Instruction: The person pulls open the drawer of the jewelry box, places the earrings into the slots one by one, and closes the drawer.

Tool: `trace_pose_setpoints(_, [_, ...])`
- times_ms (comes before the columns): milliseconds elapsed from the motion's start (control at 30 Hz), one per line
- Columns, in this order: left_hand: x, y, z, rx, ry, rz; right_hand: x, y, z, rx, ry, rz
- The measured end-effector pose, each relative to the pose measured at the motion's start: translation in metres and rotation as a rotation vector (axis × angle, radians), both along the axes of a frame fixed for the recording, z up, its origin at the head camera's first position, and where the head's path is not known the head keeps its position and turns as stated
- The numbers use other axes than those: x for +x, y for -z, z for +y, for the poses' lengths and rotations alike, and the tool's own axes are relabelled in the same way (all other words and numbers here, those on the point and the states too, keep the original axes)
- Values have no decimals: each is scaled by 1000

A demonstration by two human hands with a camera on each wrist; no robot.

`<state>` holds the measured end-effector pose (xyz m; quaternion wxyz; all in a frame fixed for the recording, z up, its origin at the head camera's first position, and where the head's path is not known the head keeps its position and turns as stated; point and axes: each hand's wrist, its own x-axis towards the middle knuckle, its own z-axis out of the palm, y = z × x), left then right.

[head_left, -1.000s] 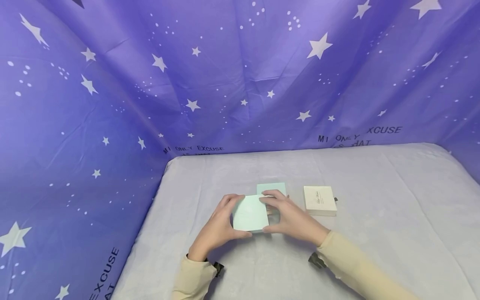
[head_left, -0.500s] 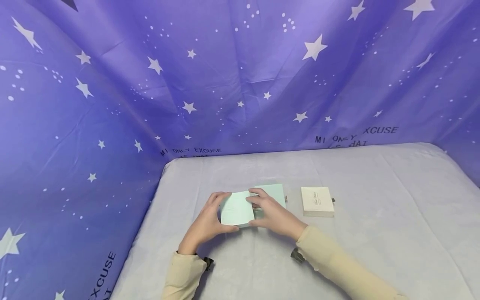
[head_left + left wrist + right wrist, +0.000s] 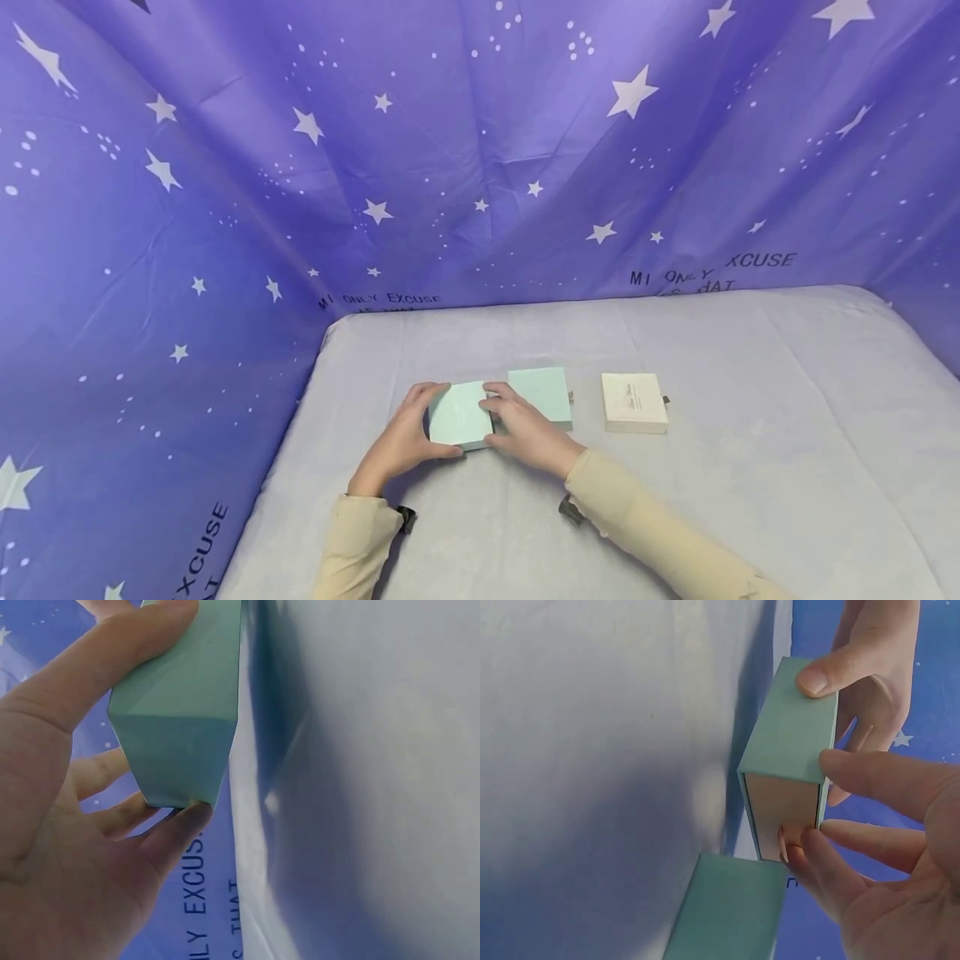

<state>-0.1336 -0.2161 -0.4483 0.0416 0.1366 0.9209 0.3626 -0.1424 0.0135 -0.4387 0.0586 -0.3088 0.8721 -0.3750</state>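
A mint-green drawer box point(image 3: 459, 415) sits between both hands, very low over the bed-like surface or on it; which, I cannot tell. My left hand point(image 3: 397, 440) grips it at the left, thumb on the near side and fingers at the far side. At the right end, my right hand point(image 3: 528, 432) pinches it by the near and far edges. In the right wrist view that end shows a pale inner drawer face point(image 3: 784, 802) with a small ribbon tab point(image 3: 782, 844) close to the right fingertips. Just right of it lies a second mint-green box point(image 3: 542, 393), partly hidden by the right hand.
A cream box point(image 3: 633, 402) with dark script and a dark tab lies further right. Everything rests on a pale grey cloth surface point(image 3: 735, 467). Purple star-printed curtains point(image 3: 480, 150) stand along the back and left edges.
Both hands have carried the mint-green box left and lowered it, from in front of the second mint-green box to beside it. More of that second box now shows.
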Motion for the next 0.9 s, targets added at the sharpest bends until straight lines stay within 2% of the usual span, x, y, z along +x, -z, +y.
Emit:
trace_pose_setpoints(300, [-4, 4, -4, -17, -10, 0, -2, 9, -10, 0, 21, -24])
trace_pose_setpoints(533, [-1, 7, -6, -19, -13, -45, -3, 11, -14, -3, 26, -45])
trace_pose_setpoints(900, [0, 4, -5, -45, -8, -61, -2, 13, -16, 9, 26, -35])
